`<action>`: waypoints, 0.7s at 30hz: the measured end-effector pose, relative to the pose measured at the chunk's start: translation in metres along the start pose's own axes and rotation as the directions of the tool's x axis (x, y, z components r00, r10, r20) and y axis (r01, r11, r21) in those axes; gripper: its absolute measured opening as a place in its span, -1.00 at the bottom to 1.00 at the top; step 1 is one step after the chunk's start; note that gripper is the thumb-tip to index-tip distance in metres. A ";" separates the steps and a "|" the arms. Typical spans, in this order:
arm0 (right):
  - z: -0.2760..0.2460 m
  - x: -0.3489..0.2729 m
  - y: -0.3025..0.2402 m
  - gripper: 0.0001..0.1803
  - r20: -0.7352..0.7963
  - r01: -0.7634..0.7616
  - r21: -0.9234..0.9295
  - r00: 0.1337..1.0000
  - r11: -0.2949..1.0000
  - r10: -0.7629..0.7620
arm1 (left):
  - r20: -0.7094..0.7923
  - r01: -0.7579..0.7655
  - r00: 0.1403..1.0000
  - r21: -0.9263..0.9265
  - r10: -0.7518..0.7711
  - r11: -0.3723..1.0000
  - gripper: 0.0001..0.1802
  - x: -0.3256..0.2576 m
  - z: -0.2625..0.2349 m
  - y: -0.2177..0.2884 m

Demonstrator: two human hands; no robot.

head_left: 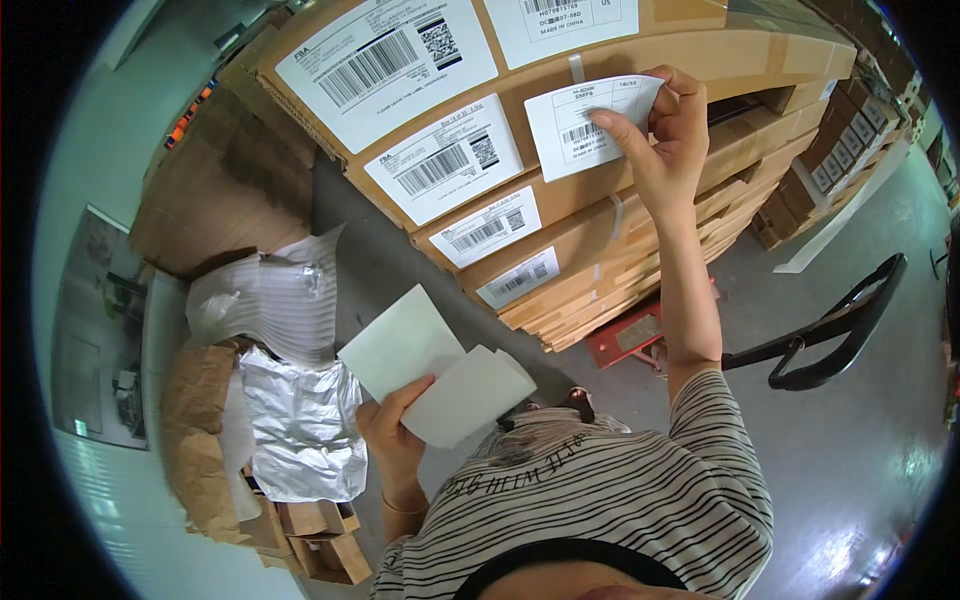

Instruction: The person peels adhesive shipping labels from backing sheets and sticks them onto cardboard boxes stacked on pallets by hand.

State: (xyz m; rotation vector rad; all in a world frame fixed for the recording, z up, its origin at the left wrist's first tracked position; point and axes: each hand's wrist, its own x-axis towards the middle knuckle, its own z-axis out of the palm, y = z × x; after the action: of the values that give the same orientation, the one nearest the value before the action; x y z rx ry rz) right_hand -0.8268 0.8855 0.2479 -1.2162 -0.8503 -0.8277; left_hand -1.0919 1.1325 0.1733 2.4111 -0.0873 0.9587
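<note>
My right hand (pixel 668 145) pinches the right side of a white printed label (pixel 560 110), with the thumb on its face. The label's right edge curls, and it lies over the side of a cardboard box (pixel 660 60) in the stack; whether it touches the box I cannot tell. Lower down, my left hand (pixel 395 430) grips a folded strip of pale, blank-looking paper sheets (pixel 410 340), well apart from the stack. White barcode labels (pixel 445 160) sit on the ends of several stacked boxes toward the left.
The carton stack stands ahead on a red pallet jack (pixel 625 338), whose black handle (pixel 840 325) reaches right. Silver foil wrap (pixel 300 420), bubble wrap (pixel 270 300) and brown paper (pixel 200 430) lie at left. More labelled cartons (pixel 850 140) stand at the far right.
</note>
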 end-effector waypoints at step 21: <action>0.005 0.015 -0.005 -0.14 -0.072 0.004 -0.549 0.996 0.836 -0.053 | -0.034 -0.023 0.999 0.072 0.025 0.997 -0.79 0.008 0.011 -0.008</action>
State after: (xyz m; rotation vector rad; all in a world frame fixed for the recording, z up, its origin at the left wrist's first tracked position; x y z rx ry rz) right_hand -0.8246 0.8880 0.2637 -1.6585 -0.5715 -1.1918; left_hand -1.0769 1.1352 0.1681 2.4625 -0.0707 1.0311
